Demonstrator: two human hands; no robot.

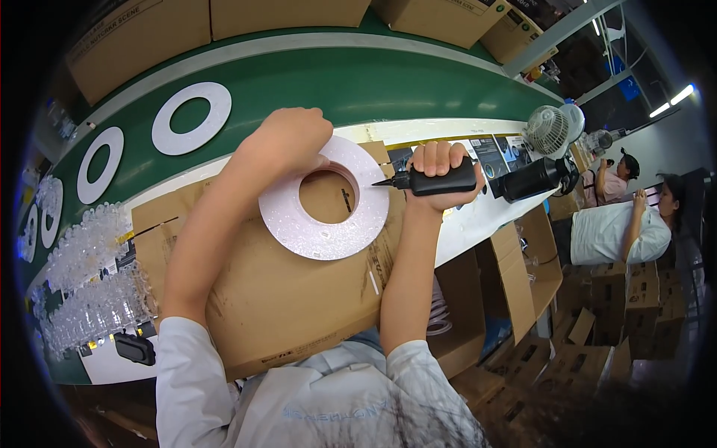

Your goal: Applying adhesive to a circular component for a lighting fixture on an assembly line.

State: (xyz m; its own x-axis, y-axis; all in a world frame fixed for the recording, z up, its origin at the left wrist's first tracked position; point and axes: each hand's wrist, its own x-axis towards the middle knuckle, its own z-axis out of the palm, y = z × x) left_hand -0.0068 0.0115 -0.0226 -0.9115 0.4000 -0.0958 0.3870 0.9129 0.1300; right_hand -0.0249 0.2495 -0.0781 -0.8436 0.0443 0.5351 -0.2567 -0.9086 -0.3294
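A stack of flat white speckled rings lies on a brown cardboard sheet in front of me, with pinkish layered edges showing inside the hole. My left hand is closed at the stack's upper left edge, its thumb by the inner rim and its other fingers mostly hidden. In my right hand is a black squeeze bottle, lying sideways. Its pointed nozzle aims left and its tip is over the right side of the top ring; contact cannot be made out.
More white rings lie on the green belt. Clear plastic pieces are piled at left, near a black object. At right are a black cylinder, a fan, open cartons and two people.
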